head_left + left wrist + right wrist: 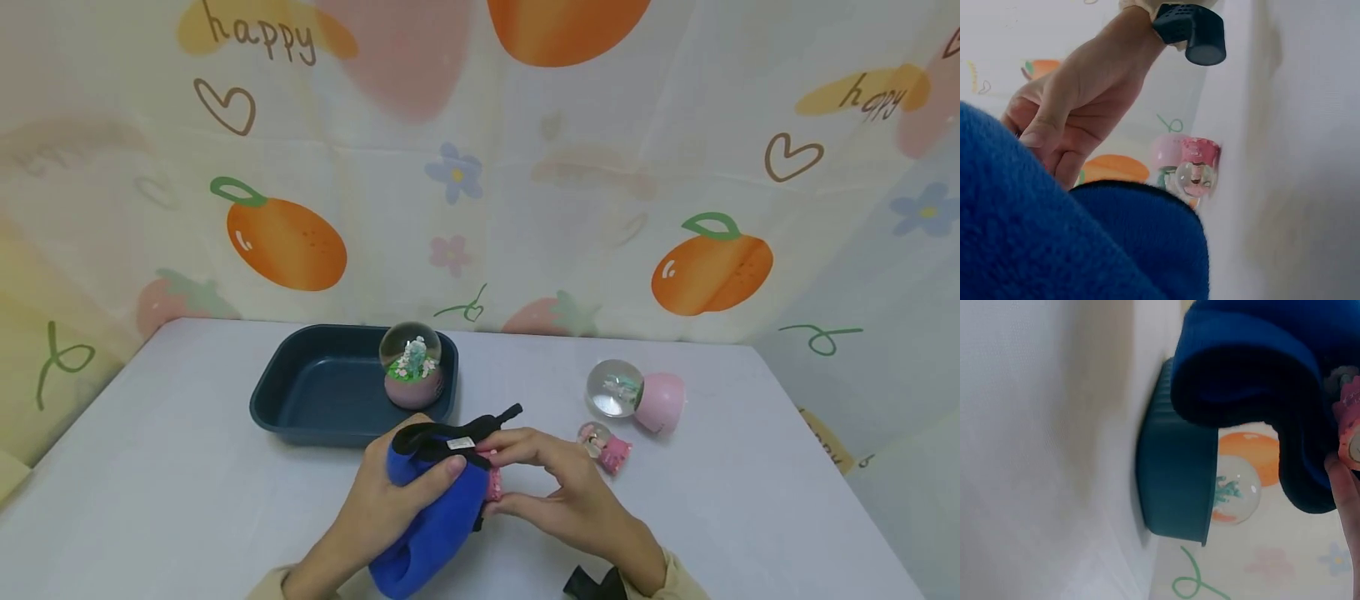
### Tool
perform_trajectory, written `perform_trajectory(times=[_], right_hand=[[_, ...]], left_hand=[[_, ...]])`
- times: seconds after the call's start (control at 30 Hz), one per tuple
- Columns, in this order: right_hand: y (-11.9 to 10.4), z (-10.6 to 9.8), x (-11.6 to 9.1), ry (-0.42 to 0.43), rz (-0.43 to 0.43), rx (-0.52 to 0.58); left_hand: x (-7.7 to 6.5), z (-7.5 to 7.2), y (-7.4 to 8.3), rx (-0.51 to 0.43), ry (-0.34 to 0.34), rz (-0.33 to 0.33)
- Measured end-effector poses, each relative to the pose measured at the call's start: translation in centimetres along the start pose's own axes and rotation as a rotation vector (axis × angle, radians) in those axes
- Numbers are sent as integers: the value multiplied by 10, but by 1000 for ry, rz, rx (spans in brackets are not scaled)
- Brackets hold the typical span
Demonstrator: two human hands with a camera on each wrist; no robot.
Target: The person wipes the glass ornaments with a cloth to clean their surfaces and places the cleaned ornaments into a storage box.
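Observation:
My left hand grips a fuzzy blue cloth with black edging and a small white label, its thumb pressed on the front. With thumb and fingers, my right hand pinches a small pink snow globe at the cloth's right side. The pink base and its round underside show in the right wrist view; the cloth hides the rest. Beyond the right hand lie another small snow globe with a pink base and a larger snow globe on its side.
Behind the left hand stands a dark blue tray. In its right end a snow globe with a mauve base sits upright. A black strap-like piece lies near the right forearm. A printed curtain hangs behind the white table.

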State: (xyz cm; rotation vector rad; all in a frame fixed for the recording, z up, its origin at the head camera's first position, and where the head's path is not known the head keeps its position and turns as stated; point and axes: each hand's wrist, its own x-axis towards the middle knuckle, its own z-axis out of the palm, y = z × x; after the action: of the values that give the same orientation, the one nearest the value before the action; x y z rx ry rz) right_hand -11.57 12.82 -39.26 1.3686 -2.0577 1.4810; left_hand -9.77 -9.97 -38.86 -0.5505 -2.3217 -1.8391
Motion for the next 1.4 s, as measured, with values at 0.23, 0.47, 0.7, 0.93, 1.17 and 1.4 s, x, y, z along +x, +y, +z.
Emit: perform_trajectory(times=[0.23, 0.47, 0.7, 0.93, 1.17, 1.4], right_hand=[[-1, 3, 0, 27, 40, 12], [-4, 1, 1, 78, 135, 76], [-9, -7, 3, 106, 344, 291], [-9, -13, 5, 64, 499, 451], [-9, -17, 7, -25, 576, 474], [-9, -17, 6, -27, 584, 441]], left_hand=[[2, 3, -3, 74, 210, 269], [0, 6, -6, 61, 255, 227], [-1, 7, -8, 25, 112, 220], [1, 10, -11, 129, 167, 357], [1, 8, -16, 118, 196, 504], [0, 5, -13, 135, 100, 410]])
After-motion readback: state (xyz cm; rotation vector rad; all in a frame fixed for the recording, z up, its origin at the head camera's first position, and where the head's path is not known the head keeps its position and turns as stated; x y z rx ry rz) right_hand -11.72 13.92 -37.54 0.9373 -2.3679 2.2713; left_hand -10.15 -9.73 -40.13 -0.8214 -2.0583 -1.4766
